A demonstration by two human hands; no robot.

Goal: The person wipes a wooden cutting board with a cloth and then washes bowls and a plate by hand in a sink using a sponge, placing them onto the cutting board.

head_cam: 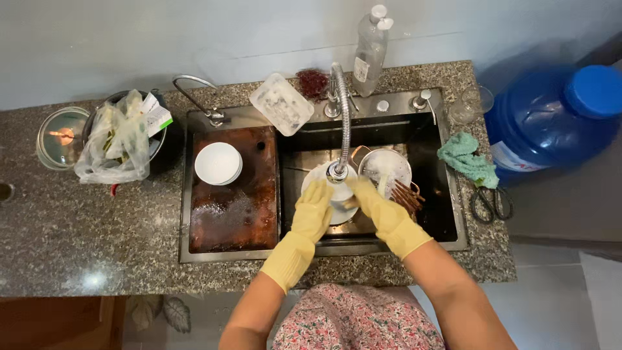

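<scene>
Both my hands wear yellow rubber gloves over the sink basin (427, 139). My left hand (313, 209) grips the near edge of a small white bowl (339, 193) under the flexible faucet head (337, 170). My right hand (374, 198) meets the same bowl from the right side. Below the bowl lies a white plate (311, 176). A metal pot (389, 167) sits just behind my right hand, with brown chopsticks (408, 196) beside it.
A brown cutting board (233, 207) on the left of the sink carries stacked white bowls (218, 163). A plastic bag in a black pot (120, 136), a glass lid (60, 137), a clear container (281, 104), a bottle (370, 48), green cloth (468, 159), scissors (491, 202) and a blue water jug (557, 113) surround it.
</scene>
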